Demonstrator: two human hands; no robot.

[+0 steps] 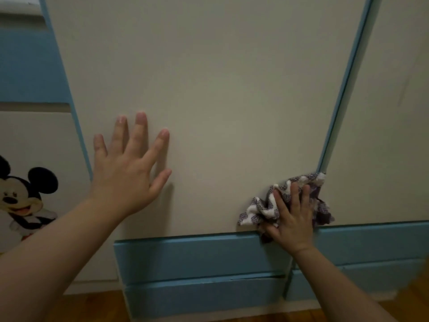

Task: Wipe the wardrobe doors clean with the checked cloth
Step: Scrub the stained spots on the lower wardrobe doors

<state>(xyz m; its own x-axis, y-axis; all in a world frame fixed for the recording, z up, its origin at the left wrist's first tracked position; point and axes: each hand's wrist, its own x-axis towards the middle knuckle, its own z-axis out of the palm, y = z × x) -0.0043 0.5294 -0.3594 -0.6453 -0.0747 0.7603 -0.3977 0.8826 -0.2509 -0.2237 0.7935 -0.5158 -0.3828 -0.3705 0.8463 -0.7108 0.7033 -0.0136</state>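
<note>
Two hands on one door (pixel 220 89): left hand (pixel 125 180) spread flat, right hand (pixel 292 219) gripping one checked cloth (pixel 255 212).

- Wardrobe doors (pixel 220 89): plain cream panels, closed, with a narrow light blue edge strip (pixel 346 89) between two of them.
- Checked cloth (pixel 260 211): purple and white, crumpled, against the lower right corner of the middle door, touching the strip.
</note>
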